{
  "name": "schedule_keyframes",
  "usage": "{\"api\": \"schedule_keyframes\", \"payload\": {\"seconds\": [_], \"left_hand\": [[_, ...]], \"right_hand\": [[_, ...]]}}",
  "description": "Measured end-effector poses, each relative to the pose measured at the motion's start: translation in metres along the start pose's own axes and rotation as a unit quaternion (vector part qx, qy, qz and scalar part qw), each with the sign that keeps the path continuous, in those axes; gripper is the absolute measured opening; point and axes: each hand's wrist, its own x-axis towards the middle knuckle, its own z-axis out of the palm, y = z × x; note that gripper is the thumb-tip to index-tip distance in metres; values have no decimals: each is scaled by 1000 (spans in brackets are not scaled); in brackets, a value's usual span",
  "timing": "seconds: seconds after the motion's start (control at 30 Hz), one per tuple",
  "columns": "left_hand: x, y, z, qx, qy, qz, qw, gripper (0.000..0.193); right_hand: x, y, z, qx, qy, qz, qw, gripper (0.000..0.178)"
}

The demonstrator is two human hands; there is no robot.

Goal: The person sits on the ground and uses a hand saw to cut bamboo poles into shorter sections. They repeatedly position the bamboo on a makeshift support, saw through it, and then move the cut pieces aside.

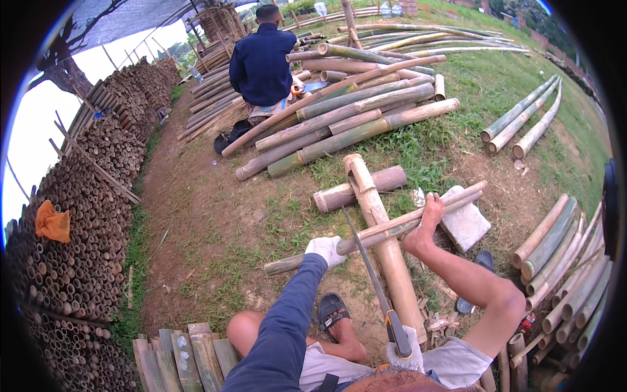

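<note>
My left hand, in a white glove, is wrapped round a thin bamboo pole. A second thin pole runs beside it, and both rest across a thick bamboo beam. My bare right foot presses on the poles right of the beam. Low in the view, my gloved right hand grips the yellow and black handle of a hand saw. Its long blade points away from me and crosses the poles just right of my left hand. Whether the teeth touch the bamboo, I cannot tell.
A short bamboo log props the beam's far end. Near my foot lies a pale stone block. Bamboo stacks line the left, with more poles ahead and at right. Beyond sits a person in dark blue.
</note>
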Motion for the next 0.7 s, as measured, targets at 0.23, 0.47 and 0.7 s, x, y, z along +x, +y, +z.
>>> {"api": "schedule_keyframes", "payload": {"seconds": [0.23, 0.47, 0.7], "left_hand": [[3, -2, 4, -3, 1, -2, 1000, 47], [-2, 2, -11, -6, -18, 11, 1000, 46], [10, -4, 1, -6, -8, 3, 1000, 48]], "right_hand": [[52, -11, 13, 0, 7, -22, 1000, 44], [82, -23, 42, 0, 43, -58, 997, 47], [-40, -53, -24, -45, 18, -14, 999, 52]]}}
